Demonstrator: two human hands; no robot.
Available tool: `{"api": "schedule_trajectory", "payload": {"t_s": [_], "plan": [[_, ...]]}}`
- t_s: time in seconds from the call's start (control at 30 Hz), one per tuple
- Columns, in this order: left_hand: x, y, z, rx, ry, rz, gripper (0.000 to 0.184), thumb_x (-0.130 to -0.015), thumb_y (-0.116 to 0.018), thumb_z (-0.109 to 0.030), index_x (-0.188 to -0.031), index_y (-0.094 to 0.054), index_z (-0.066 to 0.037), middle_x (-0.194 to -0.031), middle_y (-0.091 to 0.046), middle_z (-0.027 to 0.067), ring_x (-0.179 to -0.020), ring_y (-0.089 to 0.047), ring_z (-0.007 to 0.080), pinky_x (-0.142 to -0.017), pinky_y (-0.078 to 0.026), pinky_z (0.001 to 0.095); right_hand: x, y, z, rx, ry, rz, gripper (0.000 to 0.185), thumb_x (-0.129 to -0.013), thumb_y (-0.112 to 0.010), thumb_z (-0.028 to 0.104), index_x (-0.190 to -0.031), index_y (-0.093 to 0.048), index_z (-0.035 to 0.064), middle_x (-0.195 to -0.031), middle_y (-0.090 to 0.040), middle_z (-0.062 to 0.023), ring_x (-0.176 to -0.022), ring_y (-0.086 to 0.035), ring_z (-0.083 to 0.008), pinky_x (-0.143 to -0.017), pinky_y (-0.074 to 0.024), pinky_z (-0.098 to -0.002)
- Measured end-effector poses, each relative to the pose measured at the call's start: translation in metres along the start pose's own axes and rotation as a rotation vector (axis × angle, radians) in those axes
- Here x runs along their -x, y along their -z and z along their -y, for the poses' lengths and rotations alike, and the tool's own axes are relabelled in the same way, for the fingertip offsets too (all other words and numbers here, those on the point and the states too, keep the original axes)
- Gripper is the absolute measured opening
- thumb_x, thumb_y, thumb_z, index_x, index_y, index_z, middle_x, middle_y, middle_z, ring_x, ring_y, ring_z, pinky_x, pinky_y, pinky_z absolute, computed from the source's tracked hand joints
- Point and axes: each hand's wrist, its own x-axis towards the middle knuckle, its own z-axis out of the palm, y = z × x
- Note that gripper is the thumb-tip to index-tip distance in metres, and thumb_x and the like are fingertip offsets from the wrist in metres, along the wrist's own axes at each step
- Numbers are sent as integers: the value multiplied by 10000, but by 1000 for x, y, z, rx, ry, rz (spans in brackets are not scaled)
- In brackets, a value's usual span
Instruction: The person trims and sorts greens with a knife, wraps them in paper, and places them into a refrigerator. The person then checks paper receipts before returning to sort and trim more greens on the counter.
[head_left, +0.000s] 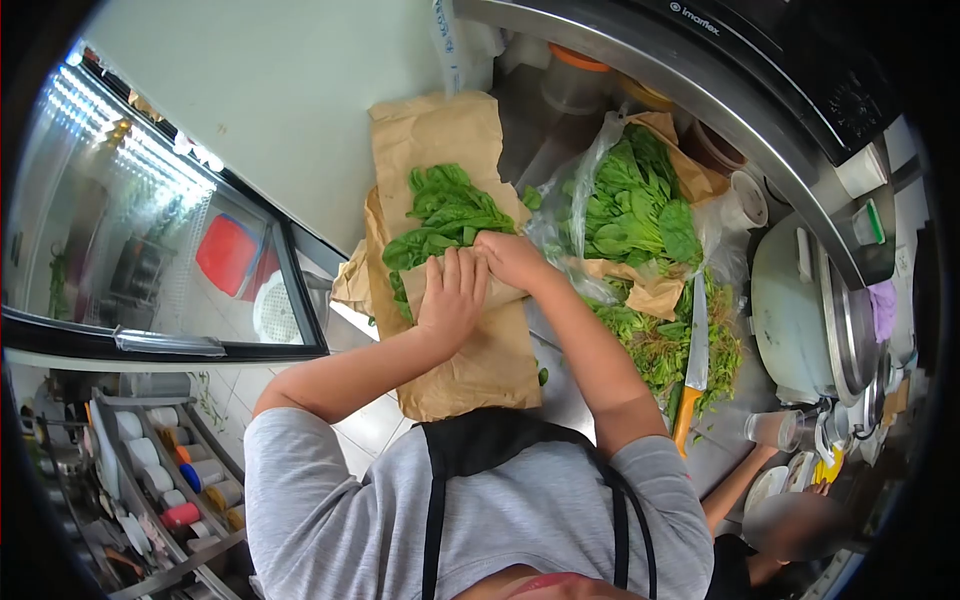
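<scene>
While pressing the folded flap of kraft paper [500, 350] at the center of the frame with the left hand [452, 295], bears on the flap's upper edge with the right hand [508, 262], just beside it. On the left hand, fingers extended nearly side by side over the flap; on the right hand, fingers curled against paper and leaves, tips partly hidden. Cannot tell whether clamped, on either hand.

Just above both hands, on the same long brown sheet, a loose bunch of spinach leaves [450, 200], partly under the flap. At upper right of center, beside clear plastic [585, 190], a second spinach pile [635, 195]; below it, cut stems [640, 350], with a knife [698, 340] lying across them, blade toward the top, orange handle toward the bottom. At lower right, another person's forearm [735, 485], well apart from both hands. At left, a glass door [160, 240].
</scene>
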Motion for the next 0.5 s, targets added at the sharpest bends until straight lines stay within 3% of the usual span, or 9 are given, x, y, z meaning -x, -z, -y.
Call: {"api": "schedule_trajectory", "payload": {"t_s": [0.03,0.2,0.3,0.4,0.43,0.5], "plan": [[-7,-8,1,-96,52,-58,765,-641,-643,-431,-1204,-397,24,-1147,-460,191,-1045,-440,347,-872,-353,494,-5,-1,-4,-16,-11,2,167,-850,-435,207,-865,-526,68,-804,-591,-137,-774,-557,-330,-660,-432,-397],[-15,-5,24,208,-60,233,752,-541,-699,-349,-1144,-424,8,-1014,-487,136,-906,-480,265,-782,-396,422,-13,-3,-2,-47,-153,19,166,-834,-475,200,-904,-512,55,-892,-582,-150,-805,-546,-327,-675,-426,-397],[-19,-4,34,317,-94,241,730,-483,-717,-301,-1091,-447,2,-984,-494,127,-877,-492,253,-736,-409,398,-8,2,9,120,104,-454,284,-813,-524,207,-1026,-498,21,-1038,-534,-180,-946,-505,-351,-769,-420,-390],[-12,-12,28,281,-96,97,642,-527,-681,-273,-1065,-463,1,-964,-503,127,-858,-501,254,-712,-415,395,-36,14,14,-96,141,-569,452,-797,-560,220,-1161,-431,-14,-1157,-464,-198,-1082,-428,-375,-890,-373,-386],[-8,-15,25,249,-93,37,601,-559,-661,-266,-1061,-467,1,-956,-507,126,-850,-503,255,-707,-417,396,-49,6,-1,-109,110,-464,535,-789,-562,253,-1243,-392,25,-1214,-433,-203,-1142,-396,-330,-941,-338,-378],[-2,-14,18,179,-73,-77,482,-626,-592,-234,-1036,-485,-4,-939,-513,124,-841,-504,255,-706,-418,395,-59,-10,-16,-82,77,-164,512,-803,-541,263,-1246,-403,48,-1242,-425,-174,-1158,-385,-327,-954,-329,-376]]}}
